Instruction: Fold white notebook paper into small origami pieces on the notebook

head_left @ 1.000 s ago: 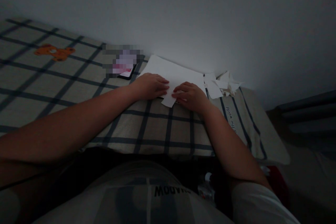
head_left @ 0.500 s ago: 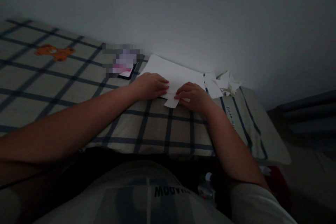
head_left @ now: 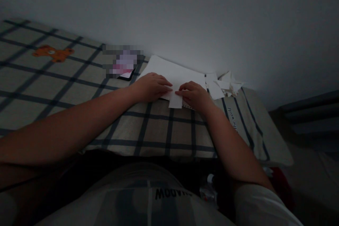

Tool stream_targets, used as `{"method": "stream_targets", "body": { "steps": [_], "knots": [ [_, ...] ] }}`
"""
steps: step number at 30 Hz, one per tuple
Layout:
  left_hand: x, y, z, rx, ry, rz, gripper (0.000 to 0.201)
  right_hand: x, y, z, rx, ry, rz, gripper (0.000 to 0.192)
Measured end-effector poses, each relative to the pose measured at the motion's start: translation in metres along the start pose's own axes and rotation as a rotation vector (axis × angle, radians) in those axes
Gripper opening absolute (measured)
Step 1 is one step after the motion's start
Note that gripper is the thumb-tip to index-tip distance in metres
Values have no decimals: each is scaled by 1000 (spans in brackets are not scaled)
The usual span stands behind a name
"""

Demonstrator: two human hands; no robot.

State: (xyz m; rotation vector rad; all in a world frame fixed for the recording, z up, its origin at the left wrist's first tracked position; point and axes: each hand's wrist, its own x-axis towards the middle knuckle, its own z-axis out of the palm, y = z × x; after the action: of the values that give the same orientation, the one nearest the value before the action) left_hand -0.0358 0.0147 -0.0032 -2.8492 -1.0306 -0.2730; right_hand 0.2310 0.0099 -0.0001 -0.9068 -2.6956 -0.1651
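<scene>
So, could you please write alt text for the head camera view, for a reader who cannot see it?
In dim light, a person's left hand and right hand press a small folded paper piece on a checked cloth. A white sheet lies behind, and paper scraps lie to the right by the wall.

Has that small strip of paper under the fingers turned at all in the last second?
Yes. The small paper piece swung from slanted to nearly square with the dark stripes of the checked cloth.

paper sheet on checked cloth, scraps right
</scene>
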Motion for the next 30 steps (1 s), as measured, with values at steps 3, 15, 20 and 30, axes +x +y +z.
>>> {"method": "stream_targets", "body": {
  "steps": [3,15,20,30],
  "knots": [
    [1,1,4,-22,-18,114,42,1,-2,-1,12,7,-11,27],
    [-3,1,5,-8,-23,118,41,-1,-2,-13,158,-93,-19,24],
    [-1,4,2,26,-72,82,43,0,-5,-18,199,-132,1,27],
    [-2,5,-7,42,-60,64,42,-4,-4,-21,239,-215,33,29]
  ]
}}
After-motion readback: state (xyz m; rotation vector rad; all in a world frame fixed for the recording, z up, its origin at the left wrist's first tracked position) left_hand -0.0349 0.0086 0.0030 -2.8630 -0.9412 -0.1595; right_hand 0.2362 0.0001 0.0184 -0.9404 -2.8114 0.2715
